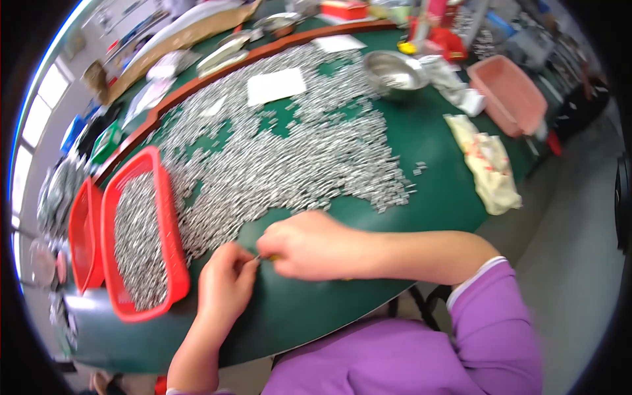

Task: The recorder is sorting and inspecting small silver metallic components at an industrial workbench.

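My left hand [225, 280] is closed in a pinch near the table's front edge, with a small grey metal piece [257, 258] at its fingertips. Right beside it, my right hand [309, 247] is wrapped round a small tool with a yellow part [274, 257]; most of it is hidden by the fingers, and its kind does not show. The two hands almost touch at the fingertips. Beyond them a wide spread of small silvery metal pieces [283, 161] covers the green table [428, 197]. To the left stands a red plastic basket [172, 243] filled with similar pieces.
Another red basket [82, 230] leans at the far left. White paper sheets [276, 86] lie on the pieces. A metal bowl [395, 72], a pink tub [507, 95] and a cream glove-like cloth [487, 164] are on the right. A reddish-brown raised strip [276, 47] runs behind.
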A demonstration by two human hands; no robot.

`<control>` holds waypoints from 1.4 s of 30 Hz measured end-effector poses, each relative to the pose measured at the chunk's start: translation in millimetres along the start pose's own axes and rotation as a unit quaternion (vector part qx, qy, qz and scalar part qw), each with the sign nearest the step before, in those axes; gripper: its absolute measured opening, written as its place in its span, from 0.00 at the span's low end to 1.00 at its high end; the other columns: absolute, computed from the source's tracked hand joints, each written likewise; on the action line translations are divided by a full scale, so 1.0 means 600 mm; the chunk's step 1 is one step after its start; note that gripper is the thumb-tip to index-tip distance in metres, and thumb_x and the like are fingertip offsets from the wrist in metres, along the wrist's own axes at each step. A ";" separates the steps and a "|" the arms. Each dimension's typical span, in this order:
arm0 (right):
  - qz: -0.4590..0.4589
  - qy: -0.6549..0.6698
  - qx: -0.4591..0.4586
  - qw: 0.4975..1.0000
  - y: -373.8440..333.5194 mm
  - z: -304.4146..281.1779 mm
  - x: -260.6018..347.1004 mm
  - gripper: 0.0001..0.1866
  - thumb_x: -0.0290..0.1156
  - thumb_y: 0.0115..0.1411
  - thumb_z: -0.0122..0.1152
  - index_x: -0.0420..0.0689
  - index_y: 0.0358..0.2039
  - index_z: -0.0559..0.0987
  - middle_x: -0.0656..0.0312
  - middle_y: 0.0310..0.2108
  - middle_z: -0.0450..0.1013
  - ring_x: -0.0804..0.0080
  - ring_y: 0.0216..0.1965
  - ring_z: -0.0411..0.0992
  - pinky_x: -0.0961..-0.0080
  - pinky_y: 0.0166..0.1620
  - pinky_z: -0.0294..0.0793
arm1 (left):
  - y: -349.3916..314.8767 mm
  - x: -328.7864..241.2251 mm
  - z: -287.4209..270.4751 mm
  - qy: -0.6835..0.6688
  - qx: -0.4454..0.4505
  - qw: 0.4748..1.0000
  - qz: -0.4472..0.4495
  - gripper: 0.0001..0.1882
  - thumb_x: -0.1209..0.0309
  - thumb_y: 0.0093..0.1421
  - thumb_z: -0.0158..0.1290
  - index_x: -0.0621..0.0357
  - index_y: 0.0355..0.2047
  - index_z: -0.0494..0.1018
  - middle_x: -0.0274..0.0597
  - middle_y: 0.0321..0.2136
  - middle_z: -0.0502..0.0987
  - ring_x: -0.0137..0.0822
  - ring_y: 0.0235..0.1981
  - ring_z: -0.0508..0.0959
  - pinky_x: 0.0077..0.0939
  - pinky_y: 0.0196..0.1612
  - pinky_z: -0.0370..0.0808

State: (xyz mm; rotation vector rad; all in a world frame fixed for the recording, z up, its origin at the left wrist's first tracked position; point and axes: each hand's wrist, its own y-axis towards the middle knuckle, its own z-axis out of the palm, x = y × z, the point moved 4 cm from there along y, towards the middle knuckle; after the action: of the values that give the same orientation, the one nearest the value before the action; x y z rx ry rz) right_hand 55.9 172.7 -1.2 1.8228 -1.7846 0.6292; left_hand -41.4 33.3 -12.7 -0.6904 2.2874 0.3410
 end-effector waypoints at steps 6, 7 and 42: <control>-0.008 0.025 -0.059 0.998 -0.004 0.006 0.010 0.09 0.29 0.48 0.56 0.42 0.31 0.78 0.54 0.30 0.76 0.52 0.34 0.76 0.57 0.38 0.75 | -0.006 0.022 -0.007 -0.024 -0.013 0.999 -0.021 0.06 0.81 0.51 0.57 0.62 0.24 0.69 0.37 0.19 0.70 0.28 0.20 0.68 0.23 0.25 0.67; -0.018 -0.003 -0.087 0.996 -0.009 0.003 0.007 0.08 0.28 0.49 0.57 0.42 0.32 0.77 0.54 0.31 0.74 0.54 0.34 0.75 0.59 0.37 0.76 | -0.004 0.019 -0.006 -0.023 -0.005 1.000 -0.019 0.06 0.81 0.52 0.56 0.62 0.25 0.69 0.35 0.20 0.70 0.26 0.21 0.67 0.21 0.25 0.66; -0.234 -0.005 -0.340 0.911 -0.020 -0.023 0.029 0.08 0.35 0.53 0.64 0.47 0.30 0.76 0.64 0.32 0.70 0.64 0.36 0.70 0.67 0.40 0.71 | -0.009 0.009 0.014 -0.604 0.136 0.772 -0.146 0.06 0.70 0.66 0.49 0.54 0.42 0.67 0.23 0.19 0.60 0.16 0.15 0.56 0.10 0.16 0.53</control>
State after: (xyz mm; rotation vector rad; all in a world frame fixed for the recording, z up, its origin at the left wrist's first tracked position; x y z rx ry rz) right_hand 68.5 168.6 20.0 1.6352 -1.2558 -0.1804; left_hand -36.9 30.2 -22.5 -0.4348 0.9377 0.1893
